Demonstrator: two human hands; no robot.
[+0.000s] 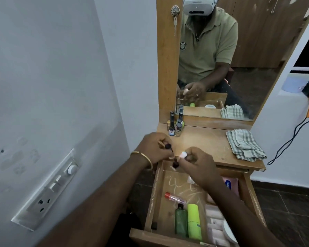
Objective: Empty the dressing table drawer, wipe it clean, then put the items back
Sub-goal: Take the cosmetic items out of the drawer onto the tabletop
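Head view: over the open drawer of a wooden dressing table, the left hand has its grip around a dark-capped small bottle, while the right hand pinches a white-capped bottle. A green bottle and lime tube lie inside; a checked cloth rests on the surface.

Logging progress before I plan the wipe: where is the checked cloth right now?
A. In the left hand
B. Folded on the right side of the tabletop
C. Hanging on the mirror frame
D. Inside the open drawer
B: the checked cloth lies folded on the right of the tabletop, clear of both hands, while bottles remain in the open drawer.
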